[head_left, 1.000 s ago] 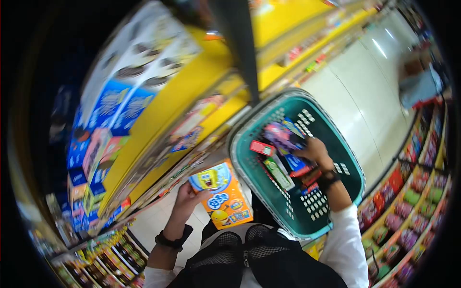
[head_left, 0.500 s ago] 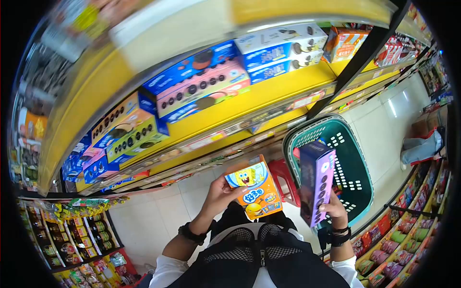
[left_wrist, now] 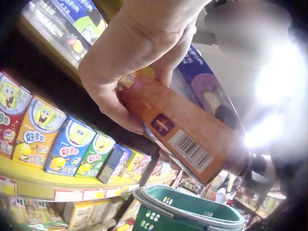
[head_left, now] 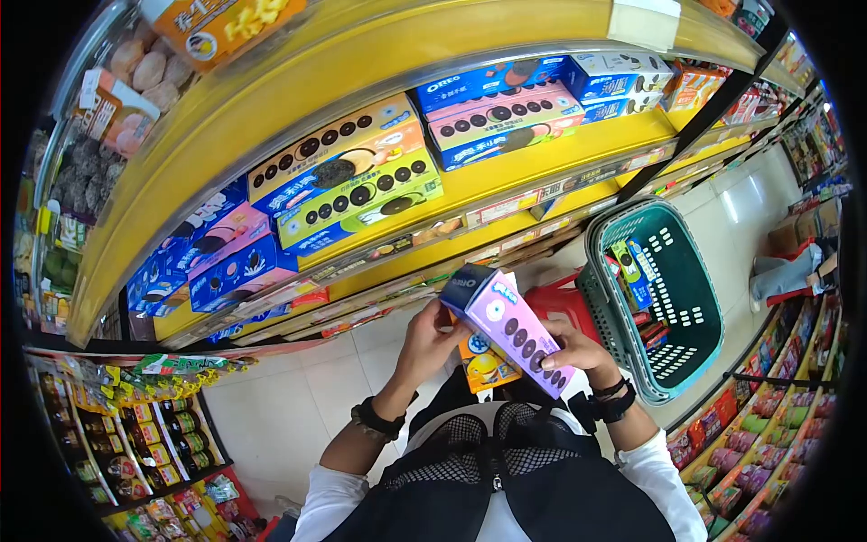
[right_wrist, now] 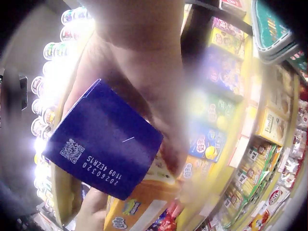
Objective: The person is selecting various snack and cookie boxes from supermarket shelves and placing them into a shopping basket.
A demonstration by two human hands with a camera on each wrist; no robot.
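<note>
My right hand grips a long Oreo cookie box, purple on its broad face with a row of dark cookies. Its dark blue end faces the right wrist camera. In the head view it lies across an orange cartoon snack box, hiding most of it. My left hand holds that orange box by its upper end, thumb beside the Oreo box. The left wrist view shows the orange box's narrow side with a barcode, the Oreo box close behind.
A green shopping basket with several packages inside stands right of my hands, beside a red object. Yellow shelves with cookie boxes run along the front. Packed snack racks line the right; another person is farther off.
My right hand has lifted the Oreo box out of the basket and brought it left, over the orange box. My left hand kept hold of the orange box. The head view has shifted along the shelf.
</note>
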